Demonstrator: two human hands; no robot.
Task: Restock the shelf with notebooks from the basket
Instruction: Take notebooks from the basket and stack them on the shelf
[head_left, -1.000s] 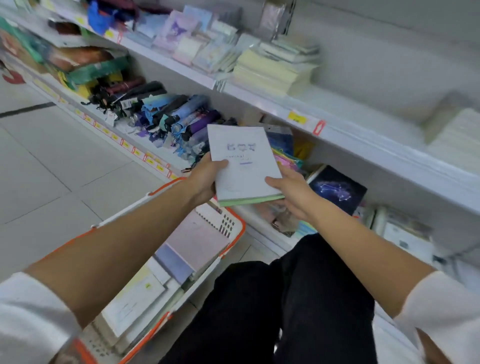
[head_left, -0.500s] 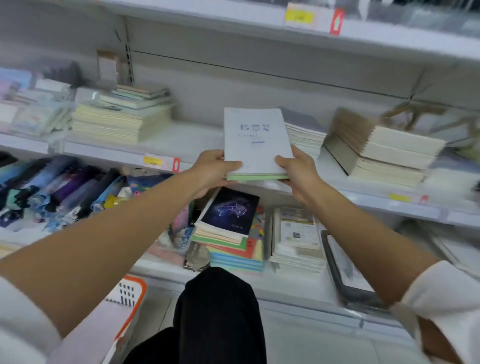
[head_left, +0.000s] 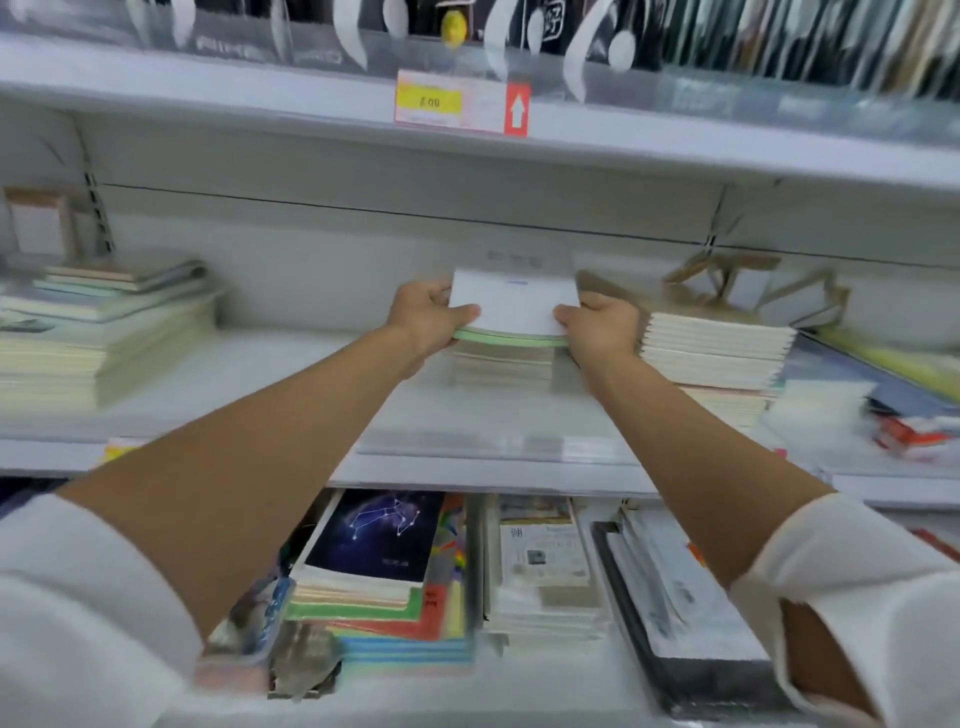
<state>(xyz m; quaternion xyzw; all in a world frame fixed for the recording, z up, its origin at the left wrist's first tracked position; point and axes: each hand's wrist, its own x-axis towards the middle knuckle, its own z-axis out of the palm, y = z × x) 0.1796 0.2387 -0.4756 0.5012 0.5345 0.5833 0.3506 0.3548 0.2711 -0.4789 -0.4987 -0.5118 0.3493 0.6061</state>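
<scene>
Shelving fills the view, white boards front to back, and the middle shelf (head_left: 260, 395) is where it's all going on. Two bare forearms reach up across it, white sleeves (head_left: 78, 623) pushed back at the bottom corners.

On the left of that shelf sits a broad pile of pale yellow pads (head_left: 104, 343) with a few thinner books on top. On the right sits a tall stack of cream notebooks (head_left: 717, 348), brown covers up. Below, on the lower shelf (head_left: 519, 691), a dark notebook with a star pattern (head_left: 379, 535) tops a colourful pile, just beside a wrapped bundle of white booklets (head_left: 540, 561).

Centre stage now: a short pile of notebooks (head_left: 501, 364) stands between the two big stacks, towards the back of the middle shelf. Right on top of it is the white notebook (head_left: 514, 306), green edge facing us, level and square with the pile. Blur hides whether it's fully down.

Left hand (head_left: 426, 317) grips its left edge and right hand (head_left: 602, 327) grips its right edge. On both hands the fingers (head_left: 462, 314) are curled round the notebook, thumbs on the cover. The right hand is just beside the cream stack.

Up top, a yellow price tag (head_left: 441, 101) with a red arrow label sits on the upper shelf's edge.
</scene>
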